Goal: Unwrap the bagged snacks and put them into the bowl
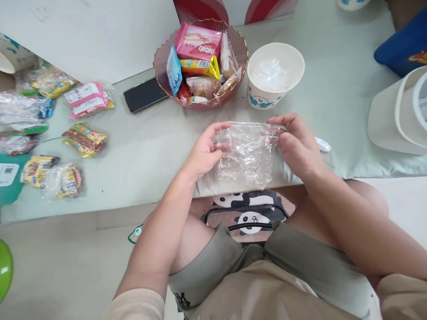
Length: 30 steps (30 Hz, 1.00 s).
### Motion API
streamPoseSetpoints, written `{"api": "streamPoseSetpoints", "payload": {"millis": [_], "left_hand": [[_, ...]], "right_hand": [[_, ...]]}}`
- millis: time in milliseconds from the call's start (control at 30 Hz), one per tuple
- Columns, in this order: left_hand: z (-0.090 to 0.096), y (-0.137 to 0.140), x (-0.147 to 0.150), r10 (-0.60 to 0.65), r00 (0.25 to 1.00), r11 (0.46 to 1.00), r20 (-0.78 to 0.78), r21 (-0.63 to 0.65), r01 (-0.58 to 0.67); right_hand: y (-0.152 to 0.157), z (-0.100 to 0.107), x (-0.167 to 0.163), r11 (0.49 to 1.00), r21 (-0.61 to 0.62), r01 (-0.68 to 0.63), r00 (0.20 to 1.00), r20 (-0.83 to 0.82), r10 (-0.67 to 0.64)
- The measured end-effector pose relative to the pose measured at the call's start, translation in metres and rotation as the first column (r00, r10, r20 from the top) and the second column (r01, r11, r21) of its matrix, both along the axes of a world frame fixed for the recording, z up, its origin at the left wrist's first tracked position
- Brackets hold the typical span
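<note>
Between my hands, near the table's front edge, is a clear plastic bag (246, 155), crinkled and see-through with nothing visible inside. My left hand (207, 149) grips its left side, fingers behind and thumb in front. On the other side my right hand (296, 142) pinches the bag's upper right corner. Just beyond stands a white paper cup (267, 94) with a blue leaf print, holding crumpled clear plastic. Left of the cup, a pink scalloped bowl (200, 106) is full of wrapped snacks, among them a pink wafer pack (199, 41).
A dark phone (144, 95) lies left of the bowl. Several bagged snacks (85, 140) are spread over the table's left side. A white container (388, 115) and a blue object (402, 46) stand at the right. A small white object (323, 144) lies behind my right wrist.
</note>
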<state>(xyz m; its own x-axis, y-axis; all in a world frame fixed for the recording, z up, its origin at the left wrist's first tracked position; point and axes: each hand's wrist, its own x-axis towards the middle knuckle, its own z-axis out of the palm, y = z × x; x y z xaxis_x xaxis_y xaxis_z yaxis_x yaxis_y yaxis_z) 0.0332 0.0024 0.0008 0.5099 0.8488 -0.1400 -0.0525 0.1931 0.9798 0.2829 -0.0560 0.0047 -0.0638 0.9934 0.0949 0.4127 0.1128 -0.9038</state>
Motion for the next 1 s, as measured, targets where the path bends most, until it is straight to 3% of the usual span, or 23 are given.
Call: {"api": "streamPoseSetpoints", "payload": {"millis": [100, 200, 300, 400, 467, 567, 667, 767, 900, 1000], "left_hand": [[-0.007, 0.001, -0.002, -0.008, 0.999, 0.997, 0.045, 0.079, 0.005], [-0.009, 0.002, -0.006, 0.059, 0.995, 0.995, 0.078, 0.082, -0.065], [-0.006, 0.001, -0.008, 0.088, 0.990, 0.996, 0.109, -0.019, -0.087], [-0.002, -0.002, -0.005, -0.011, 0.995, 0.983, 0.098, -0.184, 0.028], [0.001, -0.005, 0.000, -0.049, 0.997, 0.971, 0.057, -0.232, 0.061], [0.004, -0.009, 0.006, -0.007, 1.000, 0.983, 0.023, -0.181, 0.011], [0.007, -0.008, 0.006, 0.015, 1.000, 0.995, -0.022, -0.101, -0.017], [0.010, -0.006, 0.001, -0.010, 0.996, 0.996, -0.084, -0.087, 0.002], [0.015, -0.006, -0.004, 0.013, 1.000, 0.988, 0.020, -0.156, -0.010], [0.018, -0.004, -0.006, 0.041, 0.992, 0.977, 0.116, -0.213, -0.015]], "right_hand": [[0.000, 0.002, -0.010, 0.981, -0.187, 0.042, 0.961, -0.262, -0.091], [0.001, 0.007, -0.017, 0.950, -0.308, 0.041, 0.953, -0.275, -0.130], [0.001, 0.008, -0.019, 0.955, -0.260, 0.144, 0.928, -0.299, -0.222], [0.002, 0.005, -0.020, 0.958, -0.219, 0.186, 0.879, -0.398, -0.262], [0.001, 0.005, -0.021, 0.961, -0.235, 0.146, 0.856, -0.457, -0.242], [0.001, 0.008, -0.023, 0.953, -0.303, -0.005, 0.855, -0.496, -0.153], [-0.001, 0.015, -0.026, 0.913, -0.384, -0.139, 0.900, -0.434, -0.045], [-0.002, 0.019, -0.029, 0.887, -0.435, -0.156, 0.918, -0.396, -0.033], [-0.003, 0.021, -0.034, 0.898, -0.419, -0.135, 0.805, -0.575, -0.147], [-0.003, 0.024, -0.034, 0.909, -0.384, -0.163, 0.721, -0.675, -0.156]]}}
